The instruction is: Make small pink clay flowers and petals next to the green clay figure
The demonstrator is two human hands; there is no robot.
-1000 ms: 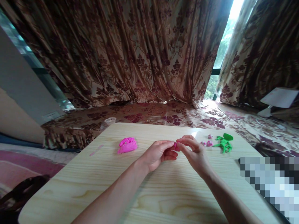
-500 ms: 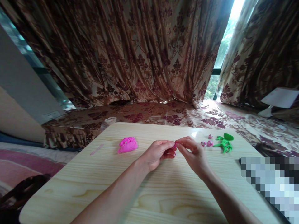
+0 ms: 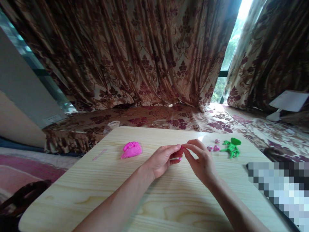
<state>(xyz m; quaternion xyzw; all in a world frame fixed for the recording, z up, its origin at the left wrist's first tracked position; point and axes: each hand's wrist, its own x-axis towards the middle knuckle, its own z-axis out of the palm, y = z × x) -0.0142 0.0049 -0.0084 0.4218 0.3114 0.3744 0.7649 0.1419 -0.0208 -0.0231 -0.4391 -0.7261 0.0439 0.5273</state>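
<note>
Over the middle of the table, my left hand (image 3: 166, 158) is closed, thumb and forefinger pinching a small bit of pink modelling clay (image 3: 182, 147). My right hand (image 3: 200, 158) meets it there, its thumb and fingertips pressed on the same bit from the other side. Most of the clay is hidden by the fingers. Another pink spot (image 3: 180, 159) shows at a lower fingertip of my left hand. To the left lies a larger pink clay lump (image 3: 132, 150). Right of my hands are several small pink-and-white balls (image 3: 216, 148) and a green figure-like piece (image 3: 232, 149).
The pale wooden table (image 3: 108, 193) has a thin pink strip (image 3: 99, 155) at its left. A dark-edged, blurred-out object (image 3: 277, 190) lies along the right side. Beyond stand a cloth-covered ledge (image 3: 154, 117), patterned curtains (image 3: 145, 54) and a white lamp (image 3: 288, 100).
Both hands stay over the same spot. Fingers of my left hand have shifted slightly around the pink clay, and my right fingers have straightened a little. Other things lie as before.
</note>
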